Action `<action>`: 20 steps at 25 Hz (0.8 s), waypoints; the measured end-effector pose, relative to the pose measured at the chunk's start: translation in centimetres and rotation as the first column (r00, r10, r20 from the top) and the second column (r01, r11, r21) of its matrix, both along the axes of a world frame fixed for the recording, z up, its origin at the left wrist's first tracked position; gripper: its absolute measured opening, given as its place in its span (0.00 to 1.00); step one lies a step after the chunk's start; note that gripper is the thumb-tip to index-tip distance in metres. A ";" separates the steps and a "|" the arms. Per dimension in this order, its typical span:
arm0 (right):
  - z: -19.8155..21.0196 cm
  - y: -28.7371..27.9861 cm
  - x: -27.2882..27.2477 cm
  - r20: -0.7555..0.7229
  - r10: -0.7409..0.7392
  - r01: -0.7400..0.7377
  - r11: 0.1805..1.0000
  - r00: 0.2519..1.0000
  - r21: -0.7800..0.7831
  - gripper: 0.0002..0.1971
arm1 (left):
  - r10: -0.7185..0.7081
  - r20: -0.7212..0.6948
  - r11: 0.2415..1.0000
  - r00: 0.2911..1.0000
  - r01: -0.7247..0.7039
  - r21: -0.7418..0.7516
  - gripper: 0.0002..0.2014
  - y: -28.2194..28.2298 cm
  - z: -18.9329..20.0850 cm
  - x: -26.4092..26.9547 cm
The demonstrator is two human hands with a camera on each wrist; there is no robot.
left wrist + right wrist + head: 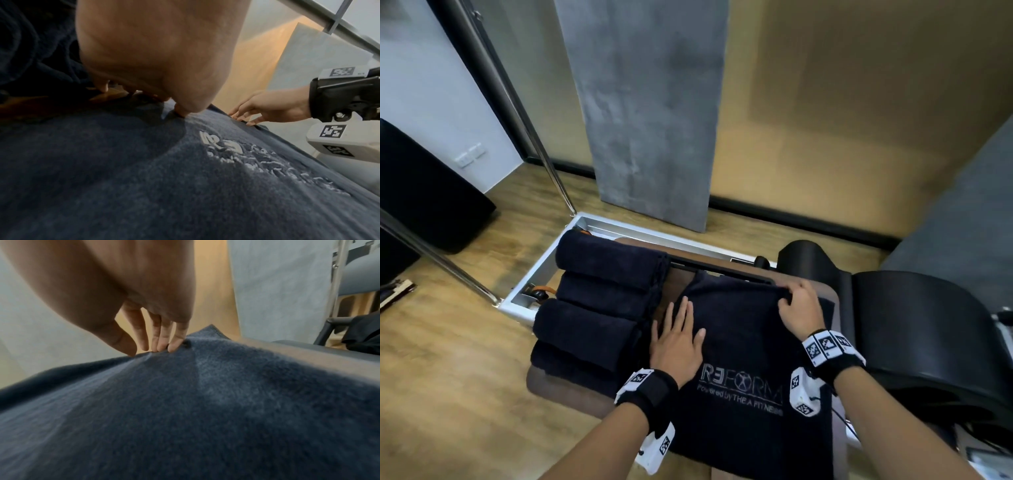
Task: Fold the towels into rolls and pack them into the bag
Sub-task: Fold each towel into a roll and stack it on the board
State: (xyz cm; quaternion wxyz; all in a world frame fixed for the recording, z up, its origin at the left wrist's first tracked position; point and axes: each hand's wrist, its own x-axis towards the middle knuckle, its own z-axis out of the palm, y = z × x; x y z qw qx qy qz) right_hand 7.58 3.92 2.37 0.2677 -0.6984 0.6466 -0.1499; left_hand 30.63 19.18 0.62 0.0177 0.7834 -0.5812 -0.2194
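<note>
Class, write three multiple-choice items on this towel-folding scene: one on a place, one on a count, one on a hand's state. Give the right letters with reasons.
1. Where do the rolled towels lie relative to the flat towel?
A. to its left
B. on top of it
C. to its right

2. How many rolled towels show?
A. one
B. four
C. seven

3. What is the left hand doing?
A. gripping a roll
B. hanging off the towel
C. pressing flat on the flat towel

Answers: 1 A, the rolls line its left side. 2 B, four lie in a row. 3 C, its fingers are straight, while the right hand pinches the far edge.
</note>
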 end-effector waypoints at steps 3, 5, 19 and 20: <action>0.9 1.1 -0.2 0.052 0.043 -0.046 0.998 0.998 0.045 0.22 | 0.011 -0.016 1.000 1.000 -0.011 0.017 0.35 0.1 0.5 -0.7; 1.6 2.7 -0.4 0.088 0.058 -0.061 0.997 0.994 0.036 0.24 | -0.047 -0.006 0.999 0.999 0.047 -0.007 0.35 0.6 0.9 -1.0; -0.6 26.5 -5.2 -0.085 0.202 -0.208 0.975 0.976 -0.072 0.27 | -0.397 0.130 0.862 0.909 0.418 -0.288 0.40 15.4 -1.2 0.6; -0.9 27.5 -5.3 -0.172 0.248 -0.260 0.964 0.953 -0.051 0.33 | -0.425 0.137 0.859 0.895 0.446 -0.252 0.43 16.1 -1.1 0.9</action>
